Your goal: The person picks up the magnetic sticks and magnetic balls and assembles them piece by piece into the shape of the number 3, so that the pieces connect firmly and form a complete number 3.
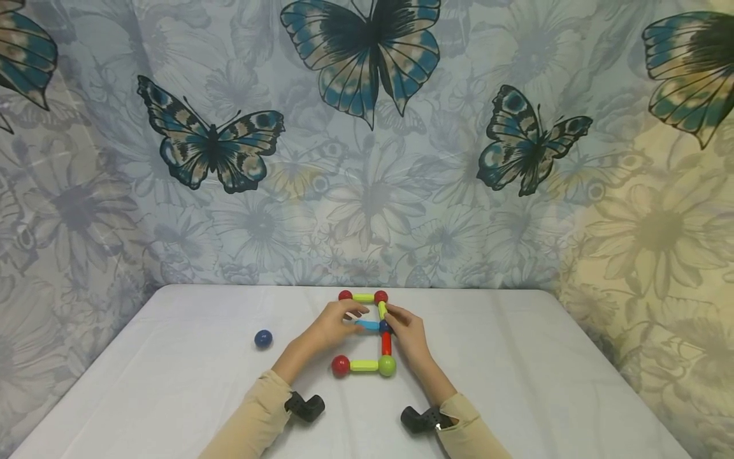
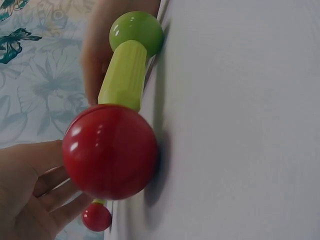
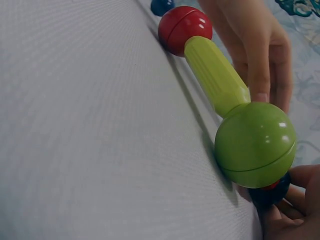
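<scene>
A figure of toy rods and balls lies on the table. Its side runs from a far red ball [image 1: 381, 297] through a yellow-green rod [image 1: 382, 310], a dark blue ball [image 1: 385, 326] and a red rod [image 1: 387, 344] to a green ball [image 1: 387, 366]. From the blue ball a light blue rod [image 1: 368, 325] points left. My right hand [image 1: 411, 335] pinches the blue ball, its fingertips around it in the right wrist view. At the blue rod's free end is my left hand [image 1: 337, 324], thumb beside it and fingers loosely extended.
The near arm is a yellow-green rod [image 1: 364, 365] ending in a red ball [image 1: 341, 366]; the far arm has another rod [image 1: 363, 298] and red ball [image 1: 345, 296]. A loose blue ball [image 1: 263, 338] lies left on the white table [image 1: 189, 382]. Butterfly-patterned cloth hangs behind.
</scene>
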### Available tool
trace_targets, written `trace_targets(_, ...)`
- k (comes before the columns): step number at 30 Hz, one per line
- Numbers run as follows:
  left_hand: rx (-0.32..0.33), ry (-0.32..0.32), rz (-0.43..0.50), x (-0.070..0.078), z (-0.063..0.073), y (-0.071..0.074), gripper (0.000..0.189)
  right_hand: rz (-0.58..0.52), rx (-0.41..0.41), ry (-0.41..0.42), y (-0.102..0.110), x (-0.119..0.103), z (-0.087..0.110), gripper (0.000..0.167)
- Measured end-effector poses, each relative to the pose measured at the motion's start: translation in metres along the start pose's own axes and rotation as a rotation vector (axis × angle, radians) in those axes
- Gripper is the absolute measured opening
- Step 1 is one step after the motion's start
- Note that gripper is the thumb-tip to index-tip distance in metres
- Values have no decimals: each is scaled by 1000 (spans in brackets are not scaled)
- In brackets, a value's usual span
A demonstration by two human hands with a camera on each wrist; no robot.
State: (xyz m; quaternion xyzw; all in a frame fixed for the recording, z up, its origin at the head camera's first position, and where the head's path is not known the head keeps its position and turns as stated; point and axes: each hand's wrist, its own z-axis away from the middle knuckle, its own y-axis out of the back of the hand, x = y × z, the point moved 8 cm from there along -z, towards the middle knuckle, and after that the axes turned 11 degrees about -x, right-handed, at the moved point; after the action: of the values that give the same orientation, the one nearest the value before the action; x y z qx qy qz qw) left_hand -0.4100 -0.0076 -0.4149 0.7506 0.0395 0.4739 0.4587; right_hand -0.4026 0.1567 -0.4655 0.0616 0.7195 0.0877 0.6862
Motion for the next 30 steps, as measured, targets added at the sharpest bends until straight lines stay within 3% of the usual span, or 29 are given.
trace_targets(9, -7, -11, 35, -2, 11, 17, 36, 2, 6, -12, 1, 1, 0, 36)
trace_targets(19, -20, 33, 67, -13, 37, 46, 37, 23, 9, -17, 2, 1, 0, 36)
trace_targets(30, -143, 27, 151, -40, 68, 74, 40, 2, 6, -23, 1, 0, 1, 36)
